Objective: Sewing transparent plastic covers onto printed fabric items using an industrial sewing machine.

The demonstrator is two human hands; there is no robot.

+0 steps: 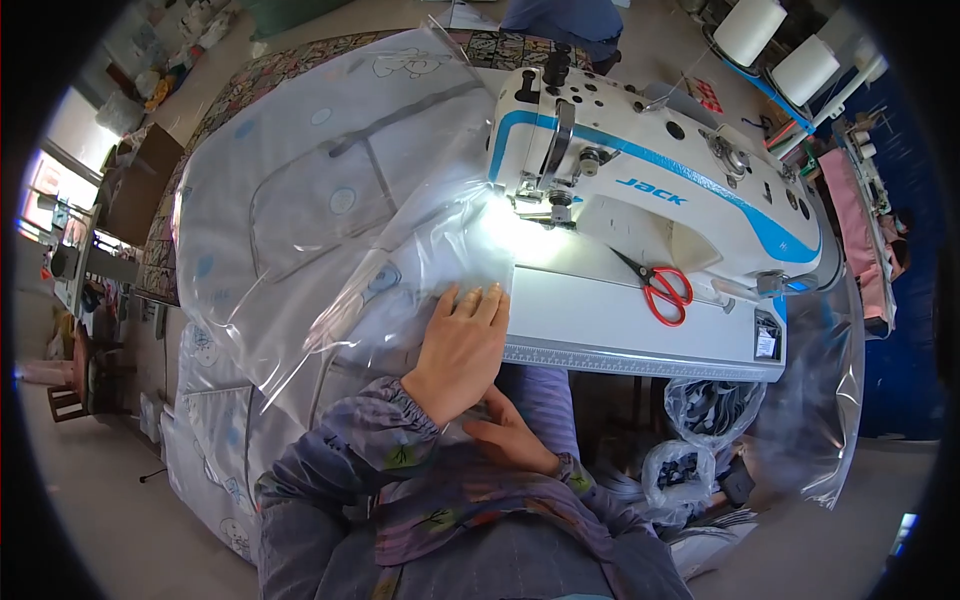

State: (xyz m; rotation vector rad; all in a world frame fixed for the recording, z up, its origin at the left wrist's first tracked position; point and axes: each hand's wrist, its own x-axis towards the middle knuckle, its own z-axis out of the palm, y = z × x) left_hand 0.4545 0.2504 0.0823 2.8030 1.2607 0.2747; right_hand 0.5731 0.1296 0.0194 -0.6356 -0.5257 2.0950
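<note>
A large clear plastic sheet (290, 140) with printed figures and grey binding strips spreads over the left of the table, its folds running up to the lit needle area of a white and blue sewing machine (640, 160). My left hand (458, 350) lies flat on the sheet near the machine bed's front left corner, fingers stretched out and pointing toward the needle. Below the bed's front edge is my right hand (515, 435), close under my left wrist. Its thumb and a finger show apart; the other fingertips are hidden, so any hold on the sheet is unclear.
Red-handled thread snips (662, 290) lie on the machine bed (590, 310), right of the needle. White thread cones (750, 30) stand at the back right. Below the bed hang plastic bags (680, 475) holding dark pieces. Someone in blue (565, 18) is beyond the table.
</note>
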